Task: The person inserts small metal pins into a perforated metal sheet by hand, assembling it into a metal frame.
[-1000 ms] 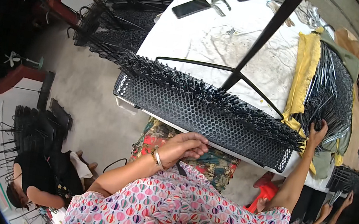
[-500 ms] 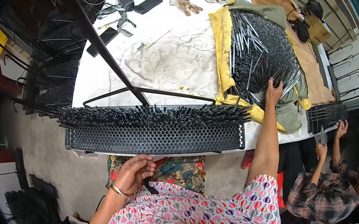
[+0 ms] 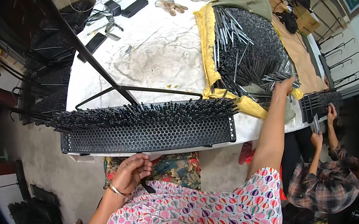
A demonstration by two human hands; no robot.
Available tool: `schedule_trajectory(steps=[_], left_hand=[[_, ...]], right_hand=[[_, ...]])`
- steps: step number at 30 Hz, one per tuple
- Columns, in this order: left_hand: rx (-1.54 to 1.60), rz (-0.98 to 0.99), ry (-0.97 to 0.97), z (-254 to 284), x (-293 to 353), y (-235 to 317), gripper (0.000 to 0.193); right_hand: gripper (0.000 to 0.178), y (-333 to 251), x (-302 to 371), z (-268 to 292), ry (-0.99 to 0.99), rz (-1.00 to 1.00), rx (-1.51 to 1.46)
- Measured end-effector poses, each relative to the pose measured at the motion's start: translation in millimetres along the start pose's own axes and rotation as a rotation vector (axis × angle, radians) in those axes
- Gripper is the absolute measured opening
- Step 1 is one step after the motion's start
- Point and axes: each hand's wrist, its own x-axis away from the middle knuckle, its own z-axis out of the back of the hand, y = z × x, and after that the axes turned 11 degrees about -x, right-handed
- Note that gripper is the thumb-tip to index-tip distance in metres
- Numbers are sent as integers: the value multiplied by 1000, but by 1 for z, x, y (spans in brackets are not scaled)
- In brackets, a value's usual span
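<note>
My right hand [image 3: 285,85] is closed around a bundle of thin dark metal rods [image 3: 277,78], over the near right part of an open sack [image 3: 211,73] with a yellow edge. Loose rods of the same kind [image 3: 257,63] fill the sack. My left hand [image 3: 134,169] is by my lap, just below the table's front edge, its fingers curled in; whatever is in them, if anything, is hidden. In front of me a long black perforated panel [image 3: 159,133] lies along that edge. Many short black rods [image 3: 143,115] stick up from its far rows of holes.
A black bar frame [image 3: 115,84] rises from behind the panel toward the upper left. Phones [image 3: 92,46], a dark case [image 3: 135,8] and a work glove [image 3: 171,7] lie on the white-covered table [image 3: 150,59]. At the right, a co-worker [image 3: 329,184] handles rods over another panel.
My right hand has moved slightly right within the sack, and a bundle of rods now shows in its grip. The left hand stays by my lap. The whole view has shifted a little.
</note>
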Motion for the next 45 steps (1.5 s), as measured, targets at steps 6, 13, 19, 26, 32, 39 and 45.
schedule_trajectory(steps=[6, 13, 19, 26, 32, 39, 45], left_hand=[[-10, 15, -37, 0, -2, -3, 18], [-6, 15, -51, -5, 2, -8, 19], [4, 26, -66, -2, 8, -11, 19], [-34, 102, -317, -20, -27, -19, 49], [157, 381, -636, -35, -34, -39, 70], [-72, 270, -584, 20, 0, -60, 96], [-79, 116, -486, 27, 14, -55, 65]], right_hand=[[22, -17, -25, -3, -252, -96, -89], [13, 5, -33, -4, -531, -324, 19], [16, -17, -16, 11, -409, -658, -268], [16, -86, 235, 75, -851, -1296, -236], [23, -72, 370, 179, -838, -1372, 272], [26, -57, 398, 227, -951, -1412, 474], [23, -47, 412, 228, -1052, -1389, 415]])
